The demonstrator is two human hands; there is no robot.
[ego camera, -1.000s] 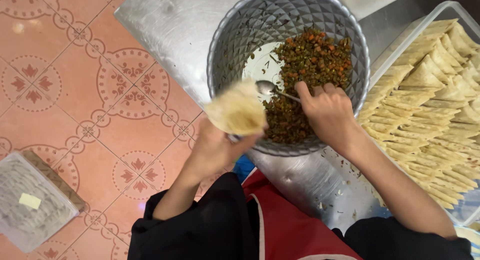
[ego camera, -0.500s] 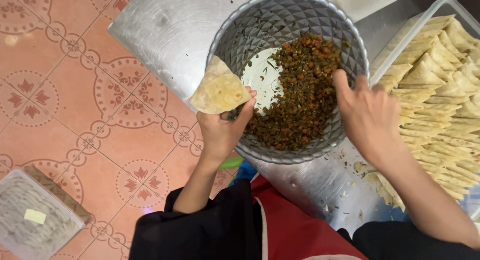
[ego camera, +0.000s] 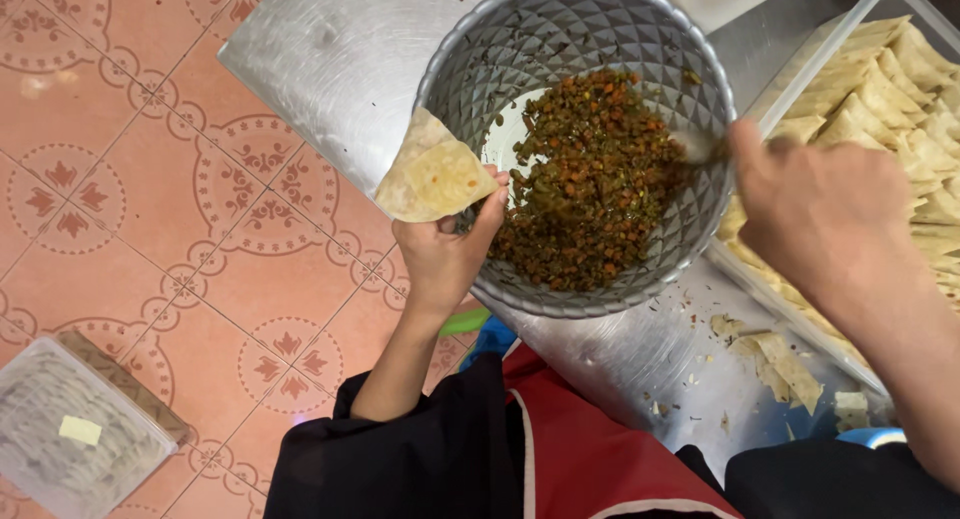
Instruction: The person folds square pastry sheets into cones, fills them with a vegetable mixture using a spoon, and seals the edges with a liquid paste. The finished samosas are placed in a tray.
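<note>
Two containers flank bowl [ego camera: 560, 39]: tray [ego camera: 880, 69] right, box [ego camera: 70, 439] left.

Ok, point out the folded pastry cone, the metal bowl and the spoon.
folded pastry cone [ego camera: 436, 175], head view, middle of its flat face
metal bowl [ego camera: 560, 49], head view, bare inner wall
spoon [ego camera: 697, 147], head view, blurred bowl end

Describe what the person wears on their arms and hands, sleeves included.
Both hands are bare: no gloves, rings, watch or bracelets show on the left hand or the right hand. Both forearms are bare too. Wide, loose black sleeves are pushed back toward the elbows. A red apron with a thin white edge line covers the lap between them.
</note>
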